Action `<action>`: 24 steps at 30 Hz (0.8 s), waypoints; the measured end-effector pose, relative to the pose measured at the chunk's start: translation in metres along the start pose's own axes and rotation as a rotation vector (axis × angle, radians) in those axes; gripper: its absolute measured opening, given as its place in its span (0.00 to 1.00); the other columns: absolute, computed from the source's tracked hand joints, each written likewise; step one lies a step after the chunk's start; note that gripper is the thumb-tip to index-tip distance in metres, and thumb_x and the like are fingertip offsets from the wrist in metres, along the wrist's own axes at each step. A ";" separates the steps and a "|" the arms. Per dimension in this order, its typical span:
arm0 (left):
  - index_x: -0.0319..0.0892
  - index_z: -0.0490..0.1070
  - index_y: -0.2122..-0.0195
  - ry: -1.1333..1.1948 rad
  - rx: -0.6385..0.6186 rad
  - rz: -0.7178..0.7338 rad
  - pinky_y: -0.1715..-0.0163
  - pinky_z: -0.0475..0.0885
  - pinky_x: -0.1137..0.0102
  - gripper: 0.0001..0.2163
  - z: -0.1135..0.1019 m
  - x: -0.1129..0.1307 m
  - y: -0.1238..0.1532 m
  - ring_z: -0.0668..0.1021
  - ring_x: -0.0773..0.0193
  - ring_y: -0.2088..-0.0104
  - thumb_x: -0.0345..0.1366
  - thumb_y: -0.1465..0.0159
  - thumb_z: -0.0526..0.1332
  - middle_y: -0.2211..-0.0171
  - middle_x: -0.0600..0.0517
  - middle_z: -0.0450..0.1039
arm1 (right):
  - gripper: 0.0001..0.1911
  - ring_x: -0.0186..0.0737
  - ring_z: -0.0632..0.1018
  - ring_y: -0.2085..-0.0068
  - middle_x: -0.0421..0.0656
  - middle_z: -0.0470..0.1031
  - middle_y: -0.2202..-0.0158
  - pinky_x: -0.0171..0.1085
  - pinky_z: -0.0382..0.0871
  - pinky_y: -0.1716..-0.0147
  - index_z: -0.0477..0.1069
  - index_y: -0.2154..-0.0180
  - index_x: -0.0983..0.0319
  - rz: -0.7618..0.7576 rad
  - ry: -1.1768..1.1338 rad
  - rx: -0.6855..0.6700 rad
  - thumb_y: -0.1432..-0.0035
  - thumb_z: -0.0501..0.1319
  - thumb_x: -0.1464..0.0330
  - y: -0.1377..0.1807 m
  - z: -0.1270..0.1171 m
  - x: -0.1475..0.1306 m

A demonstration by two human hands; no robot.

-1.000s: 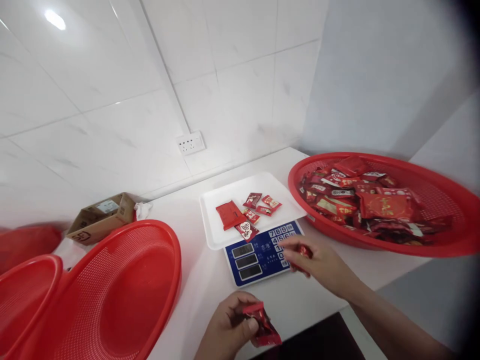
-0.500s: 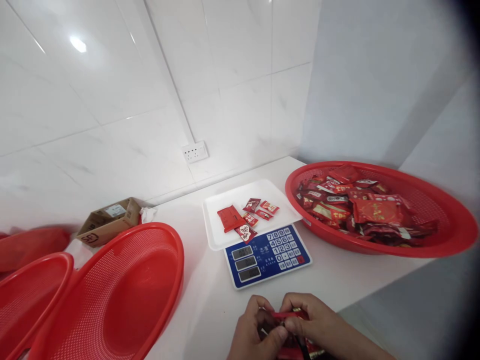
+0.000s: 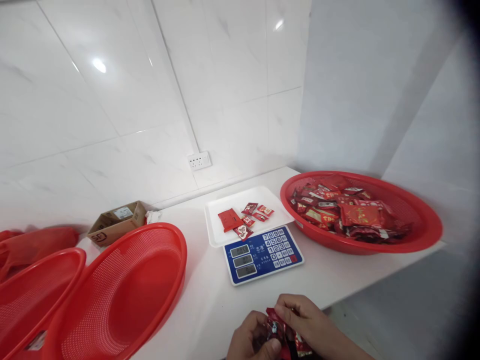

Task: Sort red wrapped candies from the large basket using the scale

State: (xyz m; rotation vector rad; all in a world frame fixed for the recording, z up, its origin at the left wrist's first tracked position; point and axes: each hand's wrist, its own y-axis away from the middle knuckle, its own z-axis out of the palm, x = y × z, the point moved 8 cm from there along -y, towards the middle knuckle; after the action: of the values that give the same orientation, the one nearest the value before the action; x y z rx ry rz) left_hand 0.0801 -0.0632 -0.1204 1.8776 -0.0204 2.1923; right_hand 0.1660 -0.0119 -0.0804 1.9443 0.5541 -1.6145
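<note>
My left hand (image 3: 250, 341) and my right hand (image 3: 304, 318) meet at the bottom edge of the view, both closed on small red candy packets (image 3: 278, 331) held between them above the near edge of the white counter. Beyond my hands stands a blue-faced scale (image 3: 263, 252) whose white pan (image 3: 217, 234) carries several red packets (image 3: 240, 220). To the right a wide red basket (image 3: 423, 231) holds a heap of red packets (image 3: 345, 212).
Two red mesh baskets (image 3: 127, 290) overlap on the left of the counter. A small cardboard box (image 3: 116, 222) sits by the tiled wall, with a wall socket (image 3: 199, 160) above. A red bag (image 3: 33, 245) lies at far left.
My right hand drew back from the scale's keypad to meet my left hand near the counter's edge. Both hands now hold the packets together. The camera tilted upward.
</note>
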 end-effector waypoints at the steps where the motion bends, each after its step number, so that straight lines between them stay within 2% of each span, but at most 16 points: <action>1: 0.41 0.62 0.67 -0.022 -0.005 0.006 0.80 0.54 0.75 0.23 0.000 0.000 0.001 0.65 0.72 0.80 0.57 0.50 0.62 0.76 0.54 0.68 | 0.24 0.33 0.64 0.76 0.36 0.62 0.81 0.32 0.58 0.76 0.60 0.80 0.62 -0.018 0.044 0.011 0.47 0.53 0.48 0.000 -0.002 -0.002; 3: 0.41 0.63 0.65 -0.128 0.009 0.010 0.79 0.54 0.74 0.23 -0.002 0.003 0.005 0.65 0.71 0.79 0.58 0.49 0.60 0.77 0.54 0.68 | 0.25 0.32 0.63 0.76 0.35 0.61 0.81 0.32 0.57 0.76 0.60 0.81 0.61 -0.054 0.100 0.025 0.46 0.52 0.49 -0.002 -0.006 -0.005; 5: 0.41 0.65 0.62 -0.302 0.083 0.031 0.78 0.58 0.73 0.22 -0.010 0.017 0.009 0.68 0.69 0.77 0.56 0.45 0.57 0.75 0.52 0.70 | 0.25 0.32 0.64 0.77 0.36 0.62 0.82 0.32 0.58 0.76 0.60 0.81 0.62 -0.075 0.113 0.042 0.45 0.52 0.49 -0.009 -0.014 -0.005; 9: 0.43 0.66 0.57 -0.577 0.264 0.090 0.68 0.67 0.69 0.15 -0.029 0.071 0.016 0.74 0.62 0.66 0.46 0.39 0.55 0.66 0.49 0.74 | 0.26 0.30 0.63 0.81 0.35 0.62 0.82 0.31 0.55 0.81 0.61 0.80 0.61 -0.075 0.048 0.090 0.48 0.52 0.46 -0.032 -0.035 0.008; 13: 0.45 0.66 0.54 -0.814 0.284 0.177 0.57 0.69 0.63 0.13 -0.040 0.125 0.006 0.74 0.58 0.57 0.42 0.38 0.54 0.56 0.47 0.72 | 0.28 0.29 0.62 0.83 0.35 0.61 0.85 0.30 0.54 0.83 0.61 0.82 0.62 -0.081 0.022 0.032 0.52 0.54 0.43 -0.044 -0.039 0.026; 16: 0.45 0.62 0.48 -1.029 0.263 0.312 0.47 0.63 0.60 0.19 -0.043 0.157 -0.015 0.67 0.55 0.46 0.42 0.40 0.57 0.47 0.45 0.65 | 0.28 0.28 0.62 0.84 0.35 0.62 0.85 0.29 0.54 0.84 0.61 0.82 0.62 -0.079 -0.001 0.020 0.52 0.54 0.43 -0.043 -0.038 0.037; 18: 0.44 0.58 0.44 -1.158 0.221 0.362 0.42 0.56 0.58 0.25 -0.042 0.169 -0.037 0.58 0.53 0.40 0.45 0.41 0.58 0.41 0.43 0.57 | 0.28 0.27 0.60 0.84 0.34 0.61 0.84 0.29 0.54 0.85 0.60 0.81 0.62 -0.075 -0.026 0.048 0.52 0.54 0.43 -0.041 -0.040 0.041; 21: 0.41 0.50 0.38 -1.325 0.135 0.271 0.40 0.47 0.54 0.37 -0.046 0.173 -0.077 0.41 0.49 0.36 0.53 0.45 0.59 0.35 0.41 0.42 | 0.29 0.26 0.58 0.84 0.33 0.59 0.84 0.29 0.52 0.86 0.60 0.81 0.62 -0.073 -0.062 0.104 0.52 0.53 0.42 -0.040 -0.045 0.044; 24: 0.42 0.47 0.37 -1.378 0.053 0.175 0.41 0.43 0.47 0.44 -0.051 0.171 -0.110 0.37 0.41 0.36 0.57 0.51 0.62 0.35 0.39 0.40 | 0.29 0.28 0.60 0.82 0.34 0.60 0.83 0.29 0.53 0.83 0.61 0.80 0.62 -0.086 -0.077 0.155 0.54 0.54 0.42 -0.039 -0.050 0.042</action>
State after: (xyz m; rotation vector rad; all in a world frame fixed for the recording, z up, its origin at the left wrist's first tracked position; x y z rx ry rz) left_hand 0.0297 0.0830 0.0210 3.0353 -0.3722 0.5570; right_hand 0.1873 0.0488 -0.1214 1.9828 0.5016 -1.8265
